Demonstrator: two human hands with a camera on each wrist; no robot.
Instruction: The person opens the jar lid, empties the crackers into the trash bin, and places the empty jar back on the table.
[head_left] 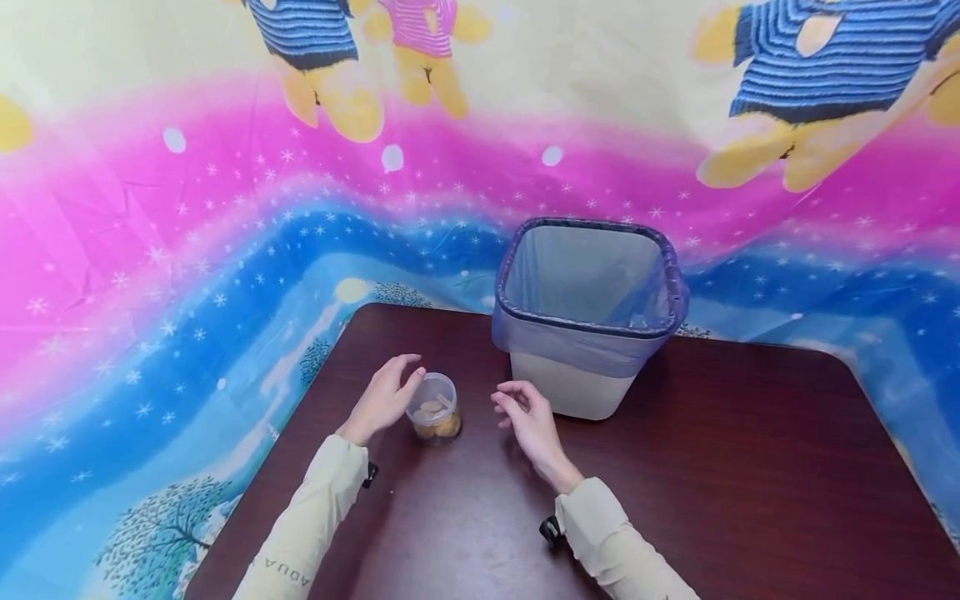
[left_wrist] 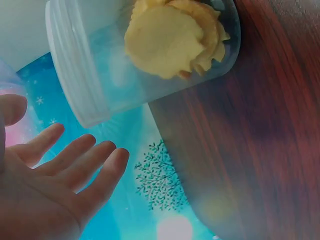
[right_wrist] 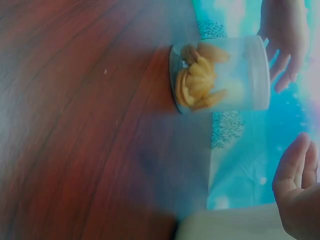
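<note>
A clear plastic jar (head_left: 434, 408) with yellow cookies (right_wrist: 198, 82) in its lower part stands upright on the dark wooden table. My left hand (head_left: 381, 398) is just left of the jar, fingers spread and slightly bent near its rim; in the left wrist view the fingers (left_wrist: 82, 159) are apart from the jar wall (left_wrist: 120, 85). To the jar's right, my right hand (head_left: 531, 421) hovers over the table with loosely bent fingers and nothing in them. The right wrist view has the right hand (right_wrist: 300, 190) apart from the jar, with the left hand beyond it.
A whitish bin (head_left: 573, 383) lined with a purple bag (head_left: 585, 343) stands at the table's back edge, close behind my right hand. The brown table (head_left: 750, 467) reaches far to the right. A printed cloth (head_left: 225, 208) hangs behind and beside it.
</note>
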